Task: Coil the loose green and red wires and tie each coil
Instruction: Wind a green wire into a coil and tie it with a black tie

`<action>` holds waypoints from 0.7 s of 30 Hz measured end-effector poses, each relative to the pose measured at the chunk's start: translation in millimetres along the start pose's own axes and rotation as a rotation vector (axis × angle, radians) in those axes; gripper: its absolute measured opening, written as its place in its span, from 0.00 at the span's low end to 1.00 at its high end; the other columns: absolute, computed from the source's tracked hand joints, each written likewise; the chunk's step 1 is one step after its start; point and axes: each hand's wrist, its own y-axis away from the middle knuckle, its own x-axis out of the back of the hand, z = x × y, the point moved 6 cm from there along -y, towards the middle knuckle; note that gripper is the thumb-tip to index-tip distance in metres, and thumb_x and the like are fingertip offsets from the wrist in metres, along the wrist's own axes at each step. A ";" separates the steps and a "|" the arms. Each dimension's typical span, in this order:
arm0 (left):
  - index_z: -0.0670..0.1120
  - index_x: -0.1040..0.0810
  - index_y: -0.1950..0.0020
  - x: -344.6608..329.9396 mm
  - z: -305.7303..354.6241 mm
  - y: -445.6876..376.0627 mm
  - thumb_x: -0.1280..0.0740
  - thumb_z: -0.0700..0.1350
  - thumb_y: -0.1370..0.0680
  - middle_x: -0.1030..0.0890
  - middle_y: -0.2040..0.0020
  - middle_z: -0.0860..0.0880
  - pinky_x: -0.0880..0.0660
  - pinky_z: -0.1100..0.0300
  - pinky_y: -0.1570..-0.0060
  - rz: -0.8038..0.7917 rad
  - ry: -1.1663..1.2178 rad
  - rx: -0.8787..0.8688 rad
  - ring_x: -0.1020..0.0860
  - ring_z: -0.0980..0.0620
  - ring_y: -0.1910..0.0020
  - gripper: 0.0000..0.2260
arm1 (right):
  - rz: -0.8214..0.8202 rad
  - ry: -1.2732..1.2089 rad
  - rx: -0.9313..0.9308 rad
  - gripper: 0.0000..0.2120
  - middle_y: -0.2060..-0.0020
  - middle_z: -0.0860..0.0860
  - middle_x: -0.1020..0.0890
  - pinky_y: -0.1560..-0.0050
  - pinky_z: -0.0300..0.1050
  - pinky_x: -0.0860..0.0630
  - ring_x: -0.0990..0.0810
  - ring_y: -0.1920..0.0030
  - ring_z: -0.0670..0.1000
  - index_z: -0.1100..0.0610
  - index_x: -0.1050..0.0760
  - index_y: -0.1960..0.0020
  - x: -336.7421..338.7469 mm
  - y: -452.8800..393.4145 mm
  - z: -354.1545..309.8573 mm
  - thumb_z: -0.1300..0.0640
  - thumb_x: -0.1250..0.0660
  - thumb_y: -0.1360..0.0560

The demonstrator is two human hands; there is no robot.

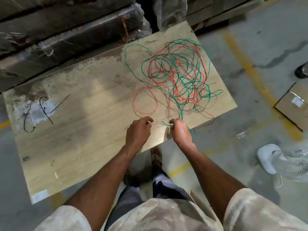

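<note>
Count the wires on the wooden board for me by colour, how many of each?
Green wire: 1 loose tangle, its end held by the right hand
Red wire: 1 loose tangle, mixed in with the green
Black ties: 3, as far as I can tell, lying apart at the board's other end
Total: 5

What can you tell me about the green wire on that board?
The green wire is one thin, plastic-coated strand, lying uncoiled in wide, messy loops on the far right part of the wooden board. It is tangled through the red wire, crossing over and under it many times. One end runs toward the near edge, where the right hand pinches it; a short tail sticks out on each side of the fingers. No tie is on it.
</note>
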 end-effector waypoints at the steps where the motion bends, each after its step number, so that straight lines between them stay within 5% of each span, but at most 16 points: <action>1: 0.58 0.16 0.40 0.4 -2.6 -1.6 0.31 0.48 0.18 0.11 0.49 0.55 0.19 0.50 0.48 0.002 0.003 0.002 0.15 0.45 0.46 0.09 | -0.007 -0.005 -0.002 0.14 0.49 0.49 0.24 0.52 0.50 0.29 0.23 0.50 0.54 0.53 0.21 0.40 -2.7 -2.5 2.1 0.65 0.40 0.19; 5: 0.58 0.16 0.39 -0.3 -8.5 -1.8 0.30 0.49 0.17 0.11 0.48 0.55 0.19 0.50 0.47 0.005 -0.007 0.032 0.15 0.46 0.46 0.08 | -0.012 0.162 0.005 0.06 0.53 0.49 0.25 0.59 0.50 0.32 0.23 0.52 0.57 0.52 0.26 0.47 -3.1 -5.0 5.4 0.54 0.40 0.20; 7: 0.58 0.16 0.39 -3.2 -10.7 -1.1 0.30 0.50 0.17 0.12 0.49 0.56 0.19 0.51 0.46 -0.002 0.002 0.028 0.15 0.47 0.46 0.08 | 0.004 0.163 0.016 0.04 0.49 0.50 0.25 0.56 0.51 0.30 0.24 0.49 0.58 0.54 0.25 0.46 -1.7 -6.6 7.2 0.57 0.37 0.19; 11: 0.58 0.17 0.36 -4.9 -10.8 0.1 0.30 0.49 0.17 0.12 0.47 0.57 0.20 0.51 0.46 -0.010 -0.013 -0.006 0.15 0.49 0.45 0.10 | 0.054 0.327 0.185 0.08 0.45 0.56 0.24 0.41 0.60 0.27 0.26 0.43 0.62 0.57 0.21 0.45 1.6 -5.8 -5.3 0.67 0.32 0.22; 15: 0.58 0.25 0.22 12.2 5.2 7.4 0.27 0.44 0.19 0.19 0.29 0.56 0.25 0.52 0.32 0.026 -0.062 -0.281 0.24 0.51 0.29 0.25 | 0.065 0.249 0.388 0.06 0.59 0.53 0.21 0.24 0.60 0.35 0.22 0.54 0.61 0.55 0.26 0.49 23.0 13.6 -55.8 0.65 0.34 0.20; 18: 0.55 0.22 0.25 33.2 20.7 15.1 0.26 0.45 0.18 0.15 0.34 0.53 0.24 0.54 0.36 0.045 -0.147 -0.477 0.19 0.49 0.36 0.21 | 0.143 0.165 0.524 0.03 0.58 0.55 0.18 0.49 0.54 0.26 0.19 0.53 0.61 0.55 0.21 0.44 47.1 40.5 -100.1 0.60 0.32 0.16; 21: 0.54 0.14 0.35 67.3 23.5 28.4 0.28 0.47 0.16 0.11 0.50 0.52 0.29 0.57 0.50 0.124 -0.130 -0.489 0.16 0.45 0.52 0.10 | 0.172 0.129 0.606 0.06 0.53 0.53 0.17 0.57 0.54 0.23 0.18 0.50 0.59 0.54 0.18 0.43 64.6 61.3 -134.9 0.54 0.32 0.15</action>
